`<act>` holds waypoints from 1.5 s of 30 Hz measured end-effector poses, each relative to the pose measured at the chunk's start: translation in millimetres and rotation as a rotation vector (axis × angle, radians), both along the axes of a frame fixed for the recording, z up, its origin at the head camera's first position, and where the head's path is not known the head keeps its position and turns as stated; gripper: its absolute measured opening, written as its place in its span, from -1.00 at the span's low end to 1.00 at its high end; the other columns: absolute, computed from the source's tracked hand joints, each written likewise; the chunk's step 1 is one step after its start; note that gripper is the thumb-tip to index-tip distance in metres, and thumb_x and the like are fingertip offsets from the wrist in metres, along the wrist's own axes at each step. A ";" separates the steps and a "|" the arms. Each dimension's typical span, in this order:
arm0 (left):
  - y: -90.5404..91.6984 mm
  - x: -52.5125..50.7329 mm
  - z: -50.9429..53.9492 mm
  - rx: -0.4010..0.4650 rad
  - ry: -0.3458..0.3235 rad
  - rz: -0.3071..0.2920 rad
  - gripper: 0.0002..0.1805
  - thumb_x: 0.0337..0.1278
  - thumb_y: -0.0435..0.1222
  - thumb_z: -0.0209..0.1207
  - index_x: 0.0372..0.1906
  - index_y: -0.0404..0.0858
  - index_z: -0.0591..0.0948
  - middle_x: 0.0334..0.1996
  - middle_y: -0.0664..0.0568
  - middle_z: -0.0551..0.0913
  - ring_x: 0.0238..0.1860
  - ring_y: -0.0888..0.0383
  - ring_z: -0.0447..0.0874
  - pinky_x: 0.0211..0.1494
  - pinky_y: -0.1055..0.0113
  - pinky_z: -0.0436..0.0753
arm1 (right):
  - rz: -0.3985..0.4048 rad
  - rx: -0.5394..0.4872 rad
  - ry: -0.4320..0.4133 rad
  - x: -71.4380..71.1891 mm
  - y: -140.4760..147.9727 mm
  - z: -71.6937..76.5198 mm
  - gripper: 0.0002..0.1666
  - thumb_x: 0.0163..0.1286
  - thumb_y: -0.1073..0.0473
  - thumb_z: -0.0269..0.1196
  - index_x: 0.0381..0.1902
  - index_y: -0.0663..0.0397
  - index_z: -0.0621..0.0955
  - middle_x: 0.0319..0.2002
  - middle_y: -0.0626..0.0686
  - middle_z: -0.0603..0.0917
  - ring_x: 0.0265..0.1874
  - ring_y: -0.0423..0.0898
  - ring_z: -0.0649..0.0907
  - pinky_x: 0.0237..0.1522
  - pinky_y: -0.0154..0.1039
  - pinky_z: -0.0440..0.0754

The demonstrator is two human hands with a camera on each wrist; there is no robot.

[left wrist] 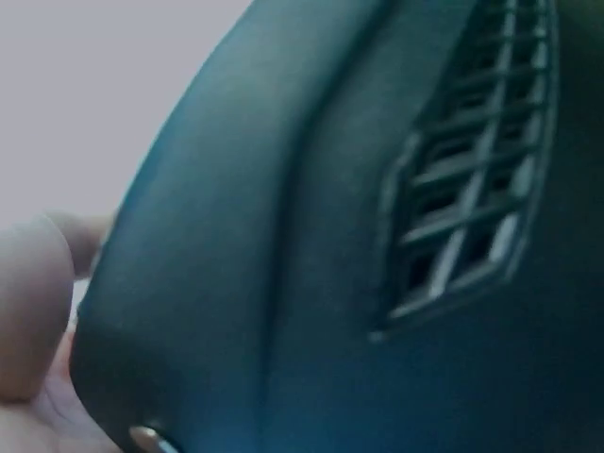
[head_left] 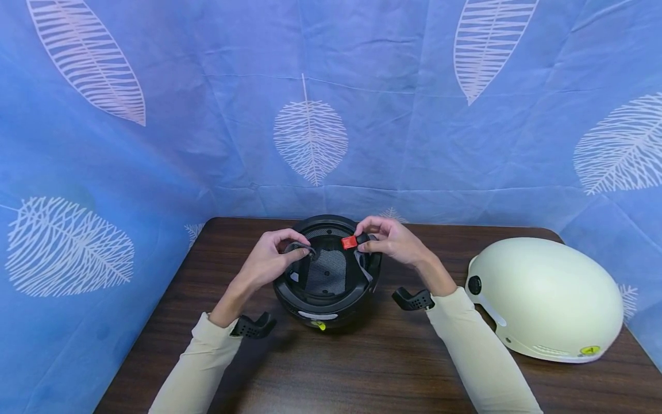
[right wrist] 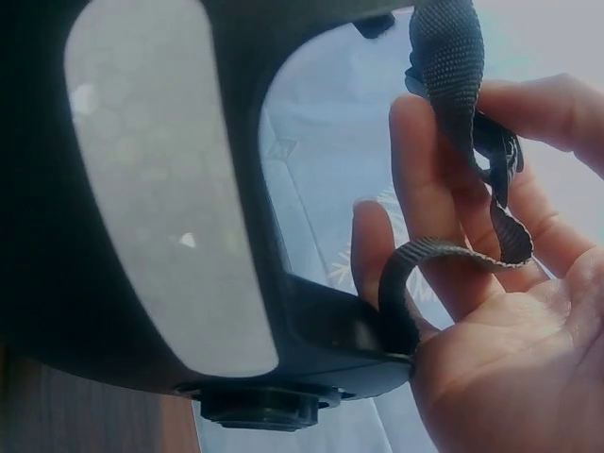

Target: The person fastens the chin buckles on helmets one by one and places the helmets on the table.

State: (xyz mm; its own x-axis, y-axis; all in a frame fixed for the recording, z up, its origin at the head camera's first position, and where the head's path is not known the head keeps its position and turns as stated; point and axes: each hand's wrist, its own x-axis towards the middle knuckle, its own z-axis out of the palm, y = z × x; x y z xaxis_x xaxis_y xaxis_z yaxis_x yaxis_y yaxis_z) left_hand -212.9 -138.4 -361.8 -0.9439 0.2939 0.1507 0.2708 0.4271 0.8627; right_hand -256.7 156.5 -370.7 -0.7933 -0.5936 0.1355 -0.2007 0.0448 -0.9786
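Note:
A black helmet (head_left: pixel 324 270) lies with its inside facing up on the dark wooden table. My left hand (head_left: pixel 269 256) pinches a dark strap end (head_left: pixel 299 247) over the helmet's left side. At the upper right of the helmet, my right hand (head_left: pixel 390 241) pinches a black buckle with a red part (head_left: pixel 349 242). The right wrist view has the grey woven strap (right wrist: pixel 451 71) running past the fingers and looping down to the helmet edge. In the left wrist view, the vented black shell (left wrist: pixel 217 236) covers most of the hand (left wrist: pixel 33 311).
A pale green helmet (head_left: pixel 545 299) with its shell up rests at the right of the table (head_left: pixel 331 374). Blue cloth (head_left: pixel 388 144) with white leaf prints hangs behind and beside the table.

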 end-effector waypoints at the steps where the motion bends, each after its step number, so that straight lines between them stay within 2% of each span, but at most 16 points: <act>1: 0.5 -0.3 -0.1 -0.009 0.009 0.016 -0.87 0.25 -0.25 0.28 -0.13 -0.08 0.72 -0.42 0.01 0.58 -0.59 0.08 0.26 -0.41 0.30 0.33 | -0.001 -0.002 0.001 0.1 0.0 0.0 -0.72 0.28 0.45 0.26 -0.06 0.39 0.50 -0.12 0.09 0.56 -0.19 -0.08 0.57 -0.15 -0.20 0.61; 5: 2.6 -2.6 -1.4 -0.003 0.024 0.051 -0.90 0.25 -0.19 0.29 -0.21 -0.10 0.70 -0.30 0.04 0.64 -0.52 0.08 0.38 -0.37 0.27 0.40 | -0.005 -0.008 0.016 0.6 -0.3 0.0 -0.73 0.27 0.46 0.26 -0.08 0.34 0.51 -0.12 0.09 0.57 -0.18 -0.07 0.56 -0.18 -0.25 0.56; 7: 3.5 -3.2 -1.2 0.012 0.012 0.050 -0.88 0.25 -0.17 0.29 -0.23 -0.12 0.67 -0.30 -0.03 0.68 -0.47 0.02 0.46 -0.34 0.25 0.44 | -0.008 -0.008 0.029 0.8 -0.6 0.0 -0.74 0.26 0.46 0.28 -0.10 0.32 0.52 -0.10 0.10 0.57 -0.14 -0.07 0.56 -0.16 -0.26 0.55; 10: 3.7 -4.8 -1.1 0.094 -0.038 0.016 -0.87 0.29 -0.23 0.25 -0.19 -0.21 0.61 -0.29 -0.09 0.75 -0.36 -0.13 0.59 -0.23 0.23 0.56 | -0.009 -0.014 0.034 0.8 -1.0 -0.7 -0.75 0.25 0.47 0.29 -0.13 0.32 0.52 -0.09 0.09 0.58 -0.11 -0.07 0.59 -0.11 -0.25 0.57; 13: 2.4 -6.3 -0.1 0.191 -0.098 -0.035 -0.85 0.36 -0.33 0.16 -0.07 -0.29 0.56 -0.28 -0.16 0.77 -0.22 -0.26 0.66 -0.04 0.21 0.64 | -0.003 -0.019 0.025 1.0 -1.8 -0.9 -0.75 0.25 0.47 0.30 -0.14 0.35 0.51 -0.13 0.08 0.62 -0.15 -0.08 0.64 -0.10 -0.24 0.61; 17: -0.1 -6.9 2.3 0.234 -0.132 -0.090 -0.78 0.46 -0.38 0.01 0.08 -0.31 0.53 -0.31 -0.15 0.70 -0.21 -0.17 0.70 0.12 0.19 0.60 | 0.004 -0.015 0.026 1.3 -3.7 -0.2 -0.74 0.24 0.45 0.32 -0.14 0.36 0.51 -0.20 0.07 0.66 -0.22 -0.08 0.66 -0.13 -0.24 0.61; 20: -0.4 -7.6 3.5 0.247 -0.149 -0.120 -0.70 0.50 -0.37 -0.12 0.16 -0.34 0.51 -0.35 -0.10 0.56 -0.28 -0.02 0.61 0.08 0.18 0.54 | 0.002 -0.004 0.036 1.2 -5.5 0.3 -0.73 0.23 0.42 0.35 -0.15 0.33 0.52 -0.25 0.06 0.68 -0.25 -0.09 0.65 -0.17 -0.25 0.60; 24: 1.5 -7.5 4.5 0.250 -0.175 -0.121 -0.59 0.46 -0.31 -0.15 0.26 -0.34 0.47 -0.36 -0.04 0.44 -0.31 0.00 0.46 -0.02 0.17 0.46 | -0.003 0.002 0.030 1.2 -9.7 0.5 -0.74 0.22 0.41 0.37 -0.16 0.27 0.54 -0.28 0.04 0.70 -0.29 -0.10 0.63 -0.21 -0.27 0.58; 27: 4.2 -5.8 4.7 0.212 -0.160 -0.102 -0.60 0.51 -0.21 -0.11 0.24 -0.31 0.50 -0.37 -0.03 0.44 -0.31 0.00 0.45 -0.07 0.22 0.45 | -0.005 -0.009 0.014 1.8 -15.0 -0.4 -0.75 0.22 0.42 0.37 -0.17 0.24 0.55 -0.28 0.04 0.70 -0.30 -0.11 0.63 -0.21 -0.27 0.58; 30: 6.5 -4.6 4.5 0.193 -0.137 -0.098 -0.64 0.54 -0.14 -0.05 0.12 -0.31 0.55 -0.37 -0.03 0.44 -0.32 0.01 0.44 -0.17 0.26 0.45 | -0.008 -0.034 -0.012 3.3 -20.9 -2.3 -0.74 0.24 0.42 0.35 -0.15 0.25 0.53 -0.28 0.05 0.69 -0.29 -0.13 0.65 -0.20 -0.27 0.61; 33: 7.7 -4.3 3.7 0.215 -0.123 -0.099 -0.67 0.54 -0.17 -0.04 0.07 -0.32 0.56 -0.40 -0.04 0.42 -0.37 0.02 0.41 -0.25 0.30 0.43 | -0.020 -0.067 -0.034 4.8 -26.3 -5.6 -0.71 0.26 0.41 0.33 -0.09 0.29 0.50 -0.25 0.07 0.68 -0.28 -0.12 0.68 -0.16 -0.27 0.64; 40: 7.0 -5.5 -0.1 0.319 -0.120 -0.107 -0.67 0.53 -0.22 -0.02 0.12 -0.40 0.47 -0.44 -0.03 0.45 -0.44 0.13 0.39 -0.32 0.38 0.41 | -0.041 -0.123 -0.052 6.8 -33.1 -15.0 -0.59 0.30 0.41 0.29 0.08 0.43 0.48 -0.15 0.17 0.66 -0.26 -0.13 0.71 -0.10 -0.26 0.68; 42: 6.4 -5.4 -0.6 0.319 -0.121 -0.097 -0.69 0.53 -0.21 -0.02 0.12 -0.35 0.49 -0.37 -0.08 0.50 -0.46 0.14 0.36 -0.35 0.39 0.39 | -0.040 -0.129 -0.041 7.4 -34.0 -16.8 -0.58 0.32 0.40 0.29 0.10 0.44 0.49 -0.12 0.28 0.64 -0.25 -0.13 0.72 -0.09 -0.25 0.68; 45: 5.7 -5.4 -0.7 0.269 -0.116 -0.076 -0.67 0.51 -0.17 0.01 0.13 -0.30 0.54 -0.29 -0.09 0.50 -0.47 0.14 0.36 -0.33 0.38 0.41 | -0.041 -0.146 -0.019 8.3 -34.4 -17.5 -0.60 0.34 0.40 0.26 0.11 0.46 0.49 -0.13 0.24 0.67 -0.26 -0.12 0.73 -0.08 -0.25 0.68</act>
State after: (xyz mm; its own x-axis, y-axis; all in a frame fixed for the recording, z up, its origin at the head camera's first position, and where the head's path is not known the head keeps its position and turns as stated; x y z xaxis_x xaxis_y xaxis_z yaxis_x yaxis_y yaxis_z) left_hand -218.4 -132.7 -362.5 -0.9361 0.3285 0.1254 0.1866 0.1617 0.9690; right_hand -248.4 122.0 -388.2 -0.8195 -0.5361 0.2025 -0.1830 -0.0902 -0.9790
